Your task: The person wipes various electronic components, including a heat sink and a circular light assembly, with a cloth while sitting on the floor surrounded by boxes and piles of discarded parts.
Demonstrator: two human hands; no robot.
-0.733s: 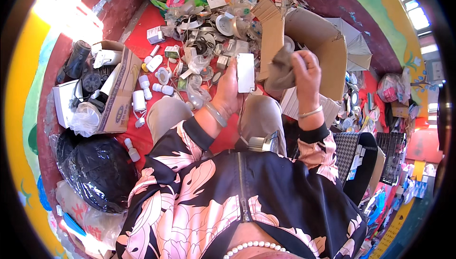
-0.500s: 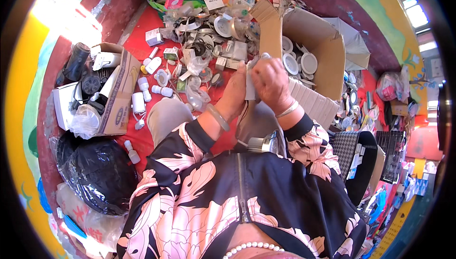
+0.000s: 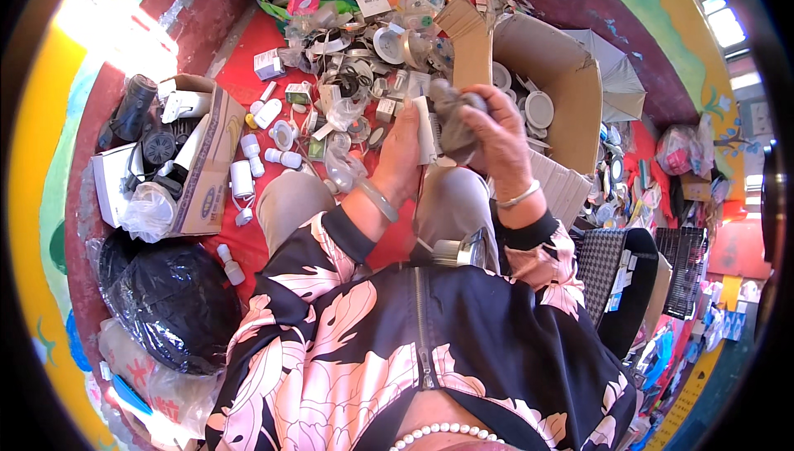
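My left hand (image 3: 399, 156) is closed on a white, flat, box-like piece (image 3: 427, 130) held upright above my knees; its exact kind is hard to make out. A crumpled grey cloth (image 3: 456, 127) is pinched in my right hand (image 3: 504, 141), just to the right of the white piece. Whether the cloth touches that piece I cannot tell. In my lap lies a silver round lamp (image 3: 456, 252) with a shiny rim. Beyond my left hand, white lamp parts (image 3: 282, 133) and small boxes (image 3: 385, 109) are strewn over the red ground sheet.
An open cardboard box (image 3: 571, 104) with round white lamps (image 3: 539, 109) stands at the far right. On the left are a carton of black and white fixtures (image 3: 217, 162) and a black plastic bag (image 3: 178, 302). Painted walls (image 3: 91, 145) curve around the heap.
My right hand has drawn back a little to the right and opened up the view of the grey cloth. The white piece is still in my left hand, slightly shifted left.
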